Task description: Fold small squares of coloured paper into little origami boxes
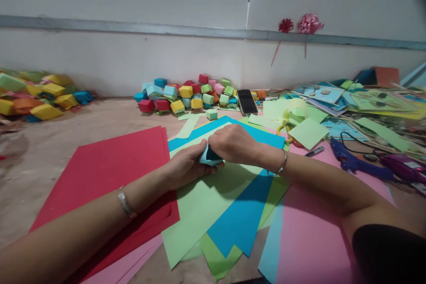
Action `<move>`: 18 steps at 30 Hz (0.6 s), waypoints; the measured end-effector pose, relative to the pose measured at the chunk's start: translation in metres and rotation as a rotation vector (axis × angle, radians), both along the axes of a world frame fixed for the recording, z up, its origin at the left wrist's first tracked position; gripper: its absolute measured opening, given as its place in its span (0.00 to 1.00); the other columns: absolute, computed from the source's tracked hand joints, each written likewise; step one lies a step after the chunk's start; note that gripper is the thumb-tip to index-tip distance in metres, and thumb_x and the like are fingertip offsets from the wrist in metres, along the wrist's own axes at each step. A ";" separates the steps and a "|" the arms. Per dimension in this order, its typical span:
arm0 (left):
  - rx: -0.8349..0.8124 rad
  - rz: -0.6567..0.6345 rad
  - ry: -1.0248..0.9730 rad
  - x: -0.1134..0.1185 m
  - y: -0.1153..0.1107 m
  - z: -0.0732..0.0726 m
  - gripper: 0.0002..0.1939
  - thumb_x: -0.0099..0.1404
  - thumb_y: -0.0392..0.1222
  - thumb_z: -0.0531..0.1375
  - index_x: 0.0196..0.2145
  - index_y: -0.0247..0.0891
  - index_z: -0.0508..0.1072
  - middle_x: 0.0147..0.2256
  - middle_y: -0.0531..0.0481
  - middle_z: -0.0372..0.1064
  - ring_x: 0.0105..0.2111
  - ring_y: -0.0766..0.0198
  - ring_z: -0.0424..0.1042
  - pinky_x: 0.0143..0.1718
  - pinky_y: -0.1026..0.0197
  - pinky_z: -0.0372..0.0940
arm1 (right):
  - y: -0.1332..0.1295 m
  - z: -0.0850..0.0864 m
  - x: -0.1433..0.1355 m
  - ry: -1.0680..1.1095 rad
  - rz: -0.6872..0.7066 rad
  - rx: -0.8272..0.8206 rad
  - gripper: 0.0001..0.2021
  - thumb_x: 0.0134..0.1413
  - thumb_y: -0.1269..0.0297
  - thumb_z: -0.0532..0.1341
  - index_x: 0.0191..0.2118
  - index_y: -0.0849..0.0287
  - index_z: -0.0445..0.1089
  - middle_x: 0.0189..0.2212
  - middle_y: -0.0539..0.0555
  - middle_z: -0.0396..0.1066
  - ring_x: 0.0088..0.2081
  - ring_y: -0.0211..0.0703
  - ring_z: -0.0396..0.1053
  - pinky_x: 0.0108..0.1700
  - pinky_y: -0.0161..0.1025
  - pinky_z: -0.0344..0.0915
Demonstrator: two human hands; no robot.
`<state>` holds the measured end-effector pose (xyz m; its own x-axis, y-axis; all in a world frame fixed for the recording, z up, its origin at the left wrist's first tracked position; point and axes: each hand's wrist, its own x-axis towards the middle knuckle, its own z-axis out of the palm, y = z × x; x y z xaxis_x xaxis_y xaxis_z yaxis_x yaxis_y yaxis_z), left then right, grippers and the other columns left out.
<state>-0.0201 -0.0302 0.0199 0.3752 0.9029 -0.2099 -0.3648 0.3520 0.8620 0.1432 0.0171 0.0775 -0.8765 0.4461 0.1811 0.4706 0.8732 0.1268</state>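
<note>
A small light-blue folded paper box (pixel 207 159) is held over the stacked paper, its dark hollow side facing me. My left hand (pixel 188 163) grips the box from the left and below, with the thumb along its upper edge. Curled into a closed shape, my right hand (pixel 231 143) presses at the box's upper right rim; its fingertips are hidden. Beneath both hands are pale green sheets (pixel 196 208) and blue sheets (pixel 238 213), overlapping at angles. Red sheets (pixel 116 164) lie under my left forearm, and pink sheets (pixel 309 230) under my right forearm.
Finished paper cubes (pixel 186 92) are heaped by the wall, near a phone (pixel 247 101). Another pile of larger paper boxes (pixel 43 95) sits far left. To the right are yellow-handled scissors (pixel 282 131), a cutter (pixel 314 151), a blue glue gun (pixel 359 162) and paper cards (pixel 321 93).
</note>
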 end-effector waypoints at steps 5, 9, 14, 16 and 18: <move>0.005 0.014 -0.062 -0.003 0.002 0.002 0.18 0.71 0.50 0.55 0.37 0.33 0.77 0.30 0.43 0.76 0.28 0.60 0.76 0.25 0.64 0.70 | 0.007 0.000 0.002 0.090 -0.073 -0.165 0.09 0.60 0.62 0.60 0.34 0.61 0.73 0.29 0.52 0.71 0.29 0.38 0.59 0.29 0.37 0.43; 0.019 -0.025 -0.084 -0.001 0.001 0.001 0.17 0.70 0.51 0.58 0.37 0.33 0.76 0.31 0.43 0.76 0.29 0.60 0.76 0.26 0.65 0.70 | 0.008 -0.010 0.000 0.179 -0.048 -0.300 0.15 0.51 0.75 0.59 0.46 0.61 0.71 0.37 0.54 0.74 0.34 0.40 0.65 0.32 0.35 0.50; 0.020 -0.038 -0.091 0.000 -0.001 0.001 0.16 0.69 0.50 0.59 0.37 0.32 0.76 0.30 0.43 0.75 0.28 0.61 0.76 0.25 0.65 0.71 | 0.008 -0.015 -0.001 0.329 -0.010 -0.488 0.20 0.51 0.77 0.58 0.51 0.63 0.66 0.32 0.51 0.72 0.32 0.38 0.65 0.34 0.34 0.55; -0.010 0.009 -0.100 -0.001 0.001 0.004 0.16 0.70 0.50 0.58 0.37 0.32 0.75 0.28 0.45 0.74 0.25 0.63 0.75 0.22 0.67 0.70 | 0.012 -0.012 0.001 0.359 -0.011 -0.609 0.19 0.57 0.69 0.59 0.55 0.64 0.63 0.26 0.46 0.68 0.28 0.37 0.63 0.32 0.33 0.56; -0.069 0.065 -0.115 -0.004 0.005 0.008 0.18 0.71 0.51 0.56 0.37 0.32 0.74 0.28 0.44 0.73 0.22 0.65 0.73 0.18 0.69 0.67 | 0.017 -0.010 0.003 0.422 -0.016 -0.675 0.20 0.63 0.61 0.57 0.57 0.65 0.61 0.24 0.45 0.65 0.26 0.36 0.62 0.31 0.34 0.57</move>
<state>-0.0244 -0.0253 0.0280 0.3419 0.9109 -0.2311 -0.4834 0.3813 0.7880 0.1463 0.0341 0.0678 -0.7868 0.5897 0.1822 0.3740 0.6904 -0.6193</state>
